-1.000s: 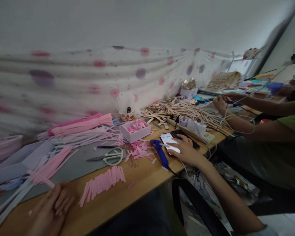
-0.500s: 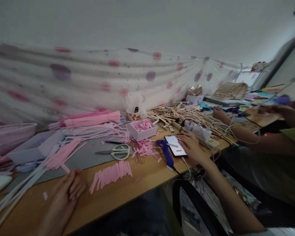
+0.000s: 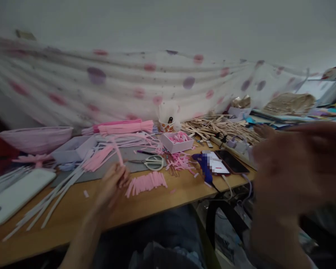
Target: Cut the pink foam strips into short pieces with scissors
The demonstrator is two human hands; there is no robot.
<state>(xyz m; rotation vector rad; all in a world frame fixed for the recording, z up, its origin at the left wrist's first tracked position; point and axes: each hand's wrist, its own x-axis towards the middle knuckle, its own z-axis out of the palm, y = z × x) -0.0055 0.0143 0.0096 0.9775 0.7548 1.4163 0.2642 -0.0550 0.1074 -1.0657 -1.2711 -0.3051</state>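
My left hand (image 3: pixel 116 179) is closed over the table's front part, with a pink pipe cleaner (image 3: pixel 118 152) standing up bent from its fingers. Just right of it lies a row of short cut pink pieces (image 3: pixel 147 183). White-handled scissors (image 3: pixel 154 163) rest behind that row on a grey mat (image 3: pixel 98 175). Close to the camera, my right hand (image 3: pixel 291 168) is raised at the right side and badly blurred; its fingers cannot be made out. A blue glue gun (image 3: pixel 203 166) lies beside a lit phone (image 3: pixel 218 164) and a dark phone (image 3: pixel 232 161).
A white box (image 3: pixel 177 145) holds pink bits, with more scattered in front. Bundles of pink pipe cleaners (image 3: pixel 126 128), long white strips (image 3: pixel 58 198), an open box (image 3: pixel 72 151) and a white device (image 3: pixel 19 196) fill the left. Wooden sticks (image 3: pixel 221 129) and another person's hand (image 3: pixel 264 130) are at right.
My right hand has left the phone and come up close to the camera. A second, dark phone now shows. My left hand now has a pink pipe cleaner upright in it. The view has turned left.
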